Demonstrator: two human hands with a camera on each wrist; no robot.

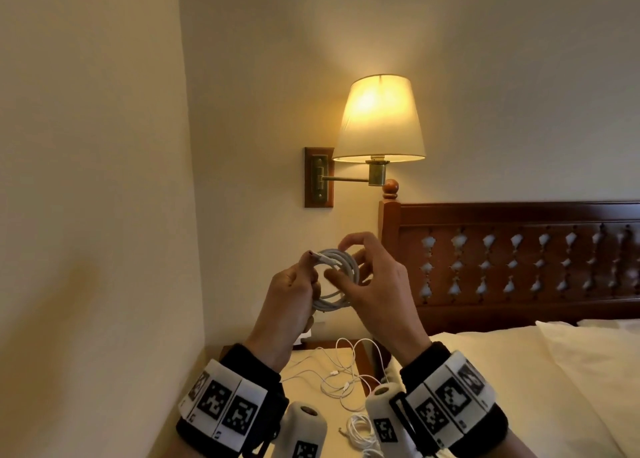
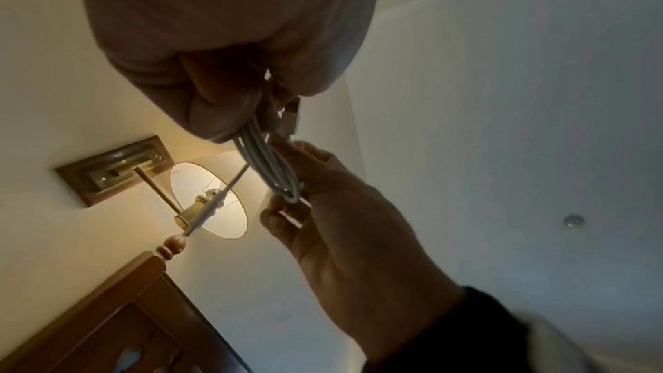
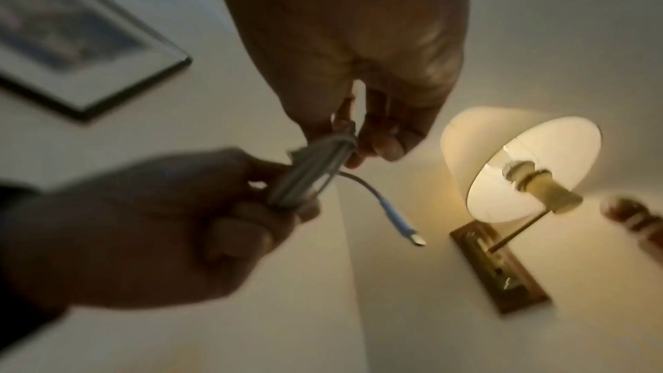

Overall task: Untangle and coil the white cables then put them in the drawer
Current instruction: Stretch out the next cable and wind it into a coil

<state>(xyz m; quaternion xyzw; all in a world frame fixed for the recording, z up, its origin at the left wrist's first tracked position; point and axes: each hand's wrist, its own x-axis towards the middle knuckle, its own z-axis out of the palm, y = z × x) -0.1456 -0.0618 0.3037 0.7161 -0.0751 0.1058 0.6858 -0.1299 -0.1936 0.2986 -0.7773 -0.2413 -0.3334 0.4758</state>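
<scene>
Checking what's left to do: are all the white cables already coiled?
No, loose cables lie spread on the nightstand below the coil in the hands.

Coiled white cable (image 1: 334, 277), seemingly mid-air

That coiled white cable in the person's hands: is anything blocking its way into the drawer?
No drawer shows in any view, so the path cannot be judged. The coiled cable is held up between the left hand and right hand. Below, loose cables still lie tangled on the nightstand.
</scene>
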